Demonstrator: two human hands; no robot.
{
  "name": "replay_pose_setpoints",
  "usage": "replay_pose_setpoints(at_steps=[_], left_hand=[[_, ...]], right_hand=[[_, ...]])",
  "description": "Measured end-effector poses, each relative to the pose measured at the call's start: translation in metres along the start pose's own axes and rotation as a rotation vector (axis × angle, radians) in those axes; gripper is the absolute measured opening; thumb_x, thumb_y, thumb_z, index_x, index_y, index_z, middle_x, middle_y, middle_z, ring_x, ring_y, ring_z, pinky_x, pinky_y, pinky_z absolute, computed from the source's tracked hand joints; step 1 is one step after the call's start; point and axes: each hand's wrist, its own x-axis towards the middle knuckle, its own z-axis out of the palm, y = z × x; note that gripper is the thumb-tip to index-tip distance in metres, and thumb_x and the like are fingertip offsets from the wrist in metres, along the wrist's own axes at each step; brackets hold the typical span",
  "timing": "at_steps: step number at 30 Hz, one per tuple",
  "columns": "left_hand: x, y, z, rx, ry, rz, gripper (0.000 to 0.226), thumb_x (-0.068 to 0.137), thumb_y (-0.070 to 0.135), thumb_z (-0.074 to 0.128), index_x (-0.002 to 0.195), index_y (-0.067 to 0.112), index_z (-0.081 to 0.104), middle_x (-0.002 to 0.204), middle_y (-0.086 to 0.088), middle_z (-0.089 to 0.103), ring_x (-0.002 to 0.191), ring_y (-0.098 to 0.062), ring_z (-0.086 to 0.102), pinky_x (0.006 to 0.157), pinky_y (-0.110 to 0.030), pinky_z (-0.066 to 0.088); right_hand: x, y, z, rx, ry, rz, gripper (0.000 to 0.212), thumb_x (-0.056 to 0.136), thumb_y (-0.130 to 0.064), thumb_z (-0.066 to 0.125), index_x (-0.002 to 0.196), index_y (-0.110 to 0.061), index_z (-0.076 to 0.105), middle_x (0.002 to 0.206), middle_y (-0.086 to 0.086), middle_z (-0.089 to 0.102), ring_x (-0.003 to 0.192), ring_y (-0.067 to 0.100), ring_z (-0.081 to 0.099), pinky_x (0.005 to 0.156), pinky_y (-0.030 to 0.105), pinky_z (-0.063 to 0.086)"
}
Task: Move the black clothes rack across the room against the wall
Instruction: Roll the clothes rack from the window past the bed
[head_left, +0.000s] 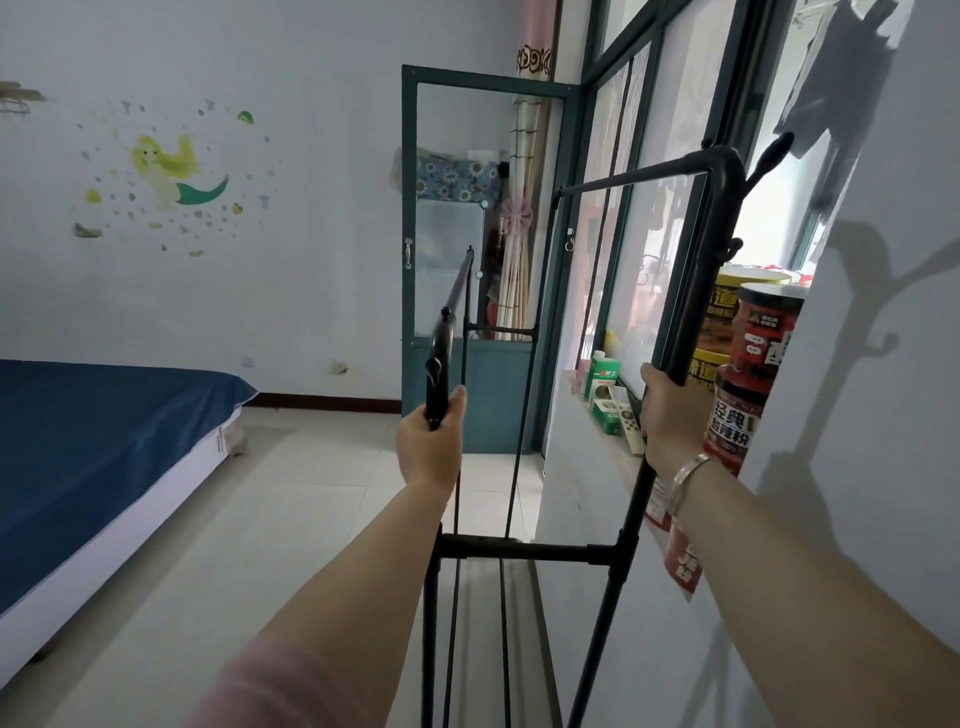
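Observation:
The black clothes rack (524, 550), a bare frame of thin metal tubes, stands right in front of me beside the window wall. My left hand (432, 439) grips its near left upright just below a knob. My right hand (666, 415), with a silver bracelet on the wrist, grips the near right upright. The rack's top bar (631, 175) runs away from me at head height along the window. Its lower rails pass between my forearms toward the floor; its feet are out of view.
A bed with a blue cover (104, 457) fills the left side. A teal glass door (457, 260) stands open ahead. The windowsill (613, 415) on the right carries small boxes and stacked red and yellow cups (748, 364). Pale tiled floor (311, 493) lies between bed and rack.

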Motion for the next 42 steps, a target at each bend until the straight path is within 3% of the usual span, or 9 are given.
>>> replay_pose_setpoints(at_steps=[5, 8, 10, 13, 17, 23, 28, 35, 42], left_hand=[[0.023, -0.003, 0.002, 0.008, 0.126, 0.044, 0.053, 0.086, 0.051, 0.062, 0.039, 0.029, 0.051, 0.033, 0.014, 0.036, 0.035, -0.004, 0.036, 0.051, -0.028, 0.033], [0.04, -0.007, 0.004, 0.01, 0.167, 0.07, 0.049, 0.086, 0.049, 0.063, 0.045, 0.023, 0.053, 0.034, 0.014, 0.038, 0.036, -0.002, 0.038, 0.051, -0.028, 0.035], [0.05, -0.01, 0.005, 0.016, 0.178, 0.081, 0.05, 0.085, 0.049, 0.062, 0.042, 0.026, 0.052, 0.034, 0.014, 0.039, 0.036, -0.002, 0.038, 0.051, -0.028, 0.035], [0.068, -0.016, 0.005, 0.022, 0.198, 0.085, 0.046, 0.084, 0.05, 0.062, 0.042, 0.032, 0.055, 0.035, 0.013, 0.041, 0.038, -0.002, 0.041, 0.052, -0.028, 0.036], [0.096, -0.021, 0.004, 0.015, 0.251, 0.095, 0.05, 0.082, 0.05, 0.065, 0.041, 0.024, 0.052, 0.037, 0.012, 0.042, 0.04, -0.003, 0.04, 0.053, -0.029, 0.038], [0.135, -0.03, -0.001, 0.007, 0.294, 0.107, 0.045, 0.082, 0.05, 0.067, 0.048, 0.023, 0.056, 0.041, 0.008, 0.048, 0.047, -0.013, 0.049, 0.052, -0.028, 0.045], [0.164, -0.041, -0.005, 0.024, 0.337, 0.159, 0.048, 0.085, 0.048, 0.066, 0.051, 0.018, 0.053, 0.036, 0.008, 0.048, 0.035, -0.006, 0.047, 0.041, -0.015, 0.043], [0.187, -0.045, -0.016, 0.05, 0.423, 0.234, 0.039, 0.087, 0.043, 0.066, 0.058, 0.018, 0.057, 0.037, 0.009, 0.052, 0.035, -0.004, 0.05, 0.042, -0.019, 0.048], [0.201, -0.045, -0.029, 0.057, 0.493, 0.218, 0.043, 0.083, 0.046, 0.068, 0.052, 0.019, 0.055, 0.036, 0.009, 0.05, 0.033, -0.004, 0.049, 0.04, -0.016, 0.044]], right_hand=[[0.008, 0.003, 0.022, 0.058, -0.027, -0.018, 0.035, 0.082, -0.028, 0.066, 0.055, -0.018, 0.046, 0.034, -0.013, 0.043, 0.035, 0.004, 0.043, 0.044, 0.024, 0.034], [0.019, 0.008, 0.036, 0.081, -0.031, -0.033, 0.023, 0.078, -0.027, 0.068, 0.061, -0.014, 0.059, 0.058, 0.002, 0.063, 0.056, 0.019, 0.061, 0.053, 0.029, 0.045], [0.027, 0.013, 0.046, 0.094, -0.061, -0.043, 0.022, 0.076, -0.027, 0.067, 0.061, -0.012, 0.062, 0.065, 0.009, 0.063, 0.061, 0.025, 0.062, 0.052, 0.028, 0.045], [0.039, 0.018, 0.065, 0.087, -0.07, -0.054, 0.024, 0.079, -0.029, 0.068, 0.069, -0.008, 0.064, 0.063, 0.007, 0.059, 0.057, 0.021, 0.058, 0.046, 0.022, 0.042], [0.061, 0.025, 0.093, 0.123, -0.15, -0.028, 0.021, 0.08, -0.027, 0.069, 0.069, -0.011, 0.059, 0.057, 0.004, 0.05, 0.052, 0.019, 0.05, 0.049, 0.028, 0.042], [0.088, 0.035, 0.138, 0.172, -0.294, -0.002, 0.035, 0.08, -0.025, 0.066, 0.057, -0.023, 0.041, 0.043, -0.004, 0.032, 0.036, 0.013, 0.028, 0.037, 0.024, 0.022], [0.107, 0.046, 0.173, 0.2, -0.387, -0.026, 0.04, 0.085, -0.022, 0.066, 0.053, -0.02, 0.044, 0.037, -0.006, 0.038, 0.031, 0.012, 0.032, 0.034, 0.021, 0.026], [0.117, 0.051, 0.212, 0.252, -0.485, -0.022, 0.041, 0.086, -0.019, 0.067, 0.051, -0.018, 0.045, 0.037, -0.006, 0.039, 0.03, 0.011, 0.033, 0.033, 0.02, 0.028], [0.116, 0.057, 0.24, 0.256, -0.505, -0.02, 0.036, 0.085, -0.019, 0.065, 0.055, -0.015, 0.047, 0.037, -0.006, 0.041, 0.03, 0.011, 0.035, 0.034, 0.018, 0.03]])
